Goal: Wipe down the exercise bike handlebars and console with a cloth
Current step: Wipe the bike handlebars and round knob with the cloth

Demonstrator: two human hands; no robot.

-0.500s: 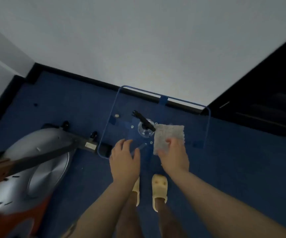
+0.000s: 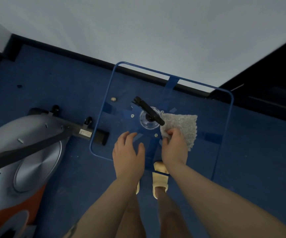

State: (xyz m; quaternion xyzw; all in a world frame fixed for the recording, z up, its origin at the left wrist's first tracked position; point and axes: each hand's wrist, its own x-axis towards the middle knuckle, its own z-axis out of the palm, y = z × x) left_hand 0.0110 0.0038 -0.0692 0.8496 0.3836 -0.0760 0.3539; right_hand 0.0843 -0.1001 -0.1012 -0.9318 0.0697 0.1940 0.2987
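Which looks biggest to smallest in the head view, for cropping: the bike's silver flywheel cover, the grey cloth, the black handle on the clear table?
1. Flywheel cover, by far.
2. Cloth, partly hidden under the right hand.
3. Black handle, smallest.

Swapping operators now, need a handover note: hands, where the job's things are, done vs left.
Right hand: pinching the near edge of the grey cloth, which lies on the clear blue-rimmed table.
Left hand: fingers relaxed over the table, holding nothing.
A black tool lies on the tabletop beside the cloth, its tip at the cloth's corner.
Exercise bike: on the floor to the left, only its flywheel housing and base in view; handlebars and console out of frame.
Done: cloth is in hand. No wiping can be judged from this view.
Left: lift the cloth, turn to the bike, wipe handlebars and console.
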